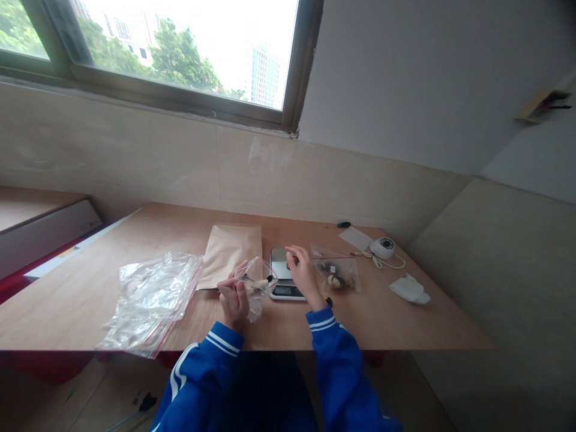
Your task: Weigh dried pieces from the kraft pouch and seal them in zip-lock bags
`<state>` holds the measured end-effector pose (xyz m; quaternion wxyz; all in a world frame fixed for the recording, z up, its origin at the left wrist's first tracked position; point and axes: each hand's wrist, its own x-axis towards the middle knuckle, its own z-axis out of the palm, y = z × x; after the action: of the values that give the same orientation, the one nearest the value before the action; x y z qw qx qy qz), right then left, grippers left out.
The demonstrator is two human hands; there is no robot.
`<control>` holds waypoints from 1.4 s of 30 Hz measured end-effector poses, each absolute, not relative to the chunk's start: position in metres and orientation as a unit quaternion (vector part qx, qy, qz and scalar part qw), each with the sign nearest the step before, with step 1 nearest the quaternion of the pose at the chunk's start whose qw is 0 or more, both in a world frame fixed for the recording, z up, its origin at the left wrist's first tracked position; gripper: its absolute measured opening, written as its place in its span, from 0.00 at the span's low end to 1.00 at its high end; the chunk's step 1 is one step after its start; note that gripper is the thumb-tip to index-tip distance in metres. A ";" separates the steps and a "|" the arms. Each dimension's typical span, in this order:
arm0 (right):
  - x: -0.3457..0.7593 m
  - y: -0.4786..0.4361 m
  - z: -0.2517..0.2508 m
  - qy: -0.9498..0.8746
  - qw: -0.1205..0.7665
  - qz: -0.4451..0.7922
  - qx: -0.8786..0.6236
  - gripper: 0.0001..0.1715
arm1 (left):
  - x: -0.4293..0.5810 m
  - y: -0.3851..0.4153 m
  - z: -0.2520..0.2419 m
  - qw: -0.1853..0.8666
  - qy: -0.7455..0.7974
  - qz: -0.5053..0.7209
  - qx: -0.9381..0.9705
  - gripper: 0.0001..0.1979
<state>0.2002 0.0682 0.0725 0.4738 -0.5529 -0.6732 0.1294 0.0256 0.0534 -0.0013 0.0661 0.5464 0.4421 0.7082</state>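
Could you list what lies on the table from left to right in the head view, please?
Pile of clear zip bags → brown paper pouch → small bag held by the left hand → scale under the right hand → filled zip bag → white round device → crumpled tissue.

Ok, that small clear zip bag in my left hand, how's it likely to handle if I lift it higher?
The small zip bag looks thin and crumpled, so probably floppy. Its few contents likely sag to the bottom. The left hand pinches it; glossy film may slip.

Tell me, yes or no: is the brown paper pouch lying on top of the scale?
No. The brown paper pouch lies flat on the table, left of the scale.
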 end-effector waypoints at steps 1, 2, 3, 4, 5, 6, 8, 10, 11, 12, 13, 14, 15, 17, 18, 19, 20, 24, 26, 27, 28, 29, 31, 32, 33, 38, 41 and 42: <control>0.206 0.075 0.064 -0.668 0.440 0.112 -0.589 0.21 | 0.025 0.053 -0.001 0.062 0.442 0.706 0.550 0.06; 0.212 0.081 0.056 -0.668 0.404 0.099 -0.617 0.24 | 0.025 0.053 0.000 0.058 0.442 0.703 0.554 0.06; 0.217 0.087 0.049 -0.669 0.369 0.091 -0.638 0.28 | 0.026 0.053 0.001 0.054 0.440 0.702 0.557 0.05; 0.221 0.093 0.044 -0.672 0.342 0.088 -0.652 0.32 | 0.026 0.053 0.001 0.050 0.439 0.703 0.558 0.05; 0.224 0.099 0.040 -0.674 0.321 0.089 -0.660 0.35 | 0.026 0.053 0.002 0.047 0.438 0.704 0.557 0.06; 0.227 0.104 0.037 -0.675 0.305 0.093 -0.665 0.36 | 0.026 0.053 0.002 0.045 0.438 0.705 0.556 0.06; 0.230 0.113 0.034 -0.679 0.276 0.108 -0.671 0.36 | 0.025 0.054 0.001 0.048 0.442 0.705 0.553 0.07; 0.231 0.119 0.030 -0.684 0.264 0.115 -0.670 0.29 | 0.024 0.055 -0.001 0.054 0.449 0.704 0.548 0.09; 0.232 0.120 0.028 -0.686 0.270 0.113 -0.666 0.24 | 0.024 0.055 -0.003 0.057 0.452 0.704 0.545 0.09; 0.232 0.120 0.027 -0.688 0.283 0.108 -0.660 0.19 | 0.024 0.055 -0.004 0.061 0.455 0.703 0.543 0.10; 0.232 0.119 0.025 -0.689 0.301 0.102 -0.652 0.16 | 0.024 0.056 -0.005 0.065 0.455 0.703 0.543 0.10; 0.232 0.118 0.024 -0.689 0.321 0.096 -0.643 0.14 | 0.024 0.056 -0.006 0.071 0.450 0.702 0.547 0.10; 0.232 0.116 0.023 -0.688 0.338 0.093 -0.635 0.13 | 0.024 0.056 -0.006 0.078 0.441 0.702 0.553 0.10; 0.232 0.112 0.024 -0.685 0.369 0.093 -0.622 0.12 | 0.025 0.056 -0.005 0.090 0.423 0.704 0.563 0.08; 0.232 0.111 0.024 -0.682 0.383 0.094 -0.616 0.12 | 0.025 0.056 -0.005 0.094 0.419 0.706 0.563 0.08; 0.232 0.109 0.026 -0.678 0.396 0.097 -0.611 0.11 | 0.025 0.056 -0.004 0.095 0.420 0.708 0.559 0.08; 0.232 0.108 0.027 -0.675 0.409 0.100 -0.605 0.11 | 0.025 0.055 -0.004 0.094 0.423 0.711 0.554 0.08; 0.232 0.104 0.036 -0.660 0.460 0.111 -0.584 0.10 | 0.025 0.056 -0.004 0.095 0.425 0.712 0.551 0.09; 0.228 0.100 0.044 -0.643 0.491 0.129 -0.574 0.08 | 0.025 0.056 -0.005 0.105 0.424 0.711 0.552 0.09; 0.225 0.098 0.050 -0.631 0.510 0.149 -0.565 0.08 | 0.025 0.056 -0.005 0.111 0.422 0.711 0.552 0.09; 0.220 0.095 0.057 -0.619 0.531 0.175 -0.552 0.09 | 0.025 0.056 -0.005 0.115 0.418 0.710 0.555 0.08; 0.215 0.092 0.064 -0.608 0.551 0.205 -0.533 0.10 | 0.025 0.055 -0.005 0.117 0.415 0.708 0.558 0.08; 0.202 0.083 0.080 -0.603 0.574 0.268 -0.485 0.13 | 0.026 0.055 -0.004 0.115 0.417 0.705 0.563 0.07; 0.194 0.079 0.088 -0.612 0.572 0.298 -0.459 0.14 | 0.026 0.055 -0.003 0.111 0.422 0.703 0.561 0.07; 0.187 0.074 0.094 -0.626 0.561 0.324 -0.435 0.15 | 0.026 0.055 -0.002 0.109 0.428 0.702 0.558 0.08; 0.161 0.054 0.108 -0.689 0.489 0.390 -0.367 0.18 | 0.026 0.053 0.004 0.120 0.444 0.717 0.524 0.11; 0.157 0.046 0.106 -0.678 0.484 0.420 -0.359 0.20 | 0.027 0.052 0.007 0.128 0.439 0.722 0.519 0.10; 0.157 0.044 0.104 -0.671 0.485 0.428 -0.361 0.20 | 0.028 0.052 0.008 0.129 0.439 0.722 0.519 0.10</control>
<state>0.1569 0.0442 0.1045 0.4849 -0.3614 -0.6713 0.4284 0.0276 0.0519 0.0080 0.1294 0.5194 0.4390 0.7216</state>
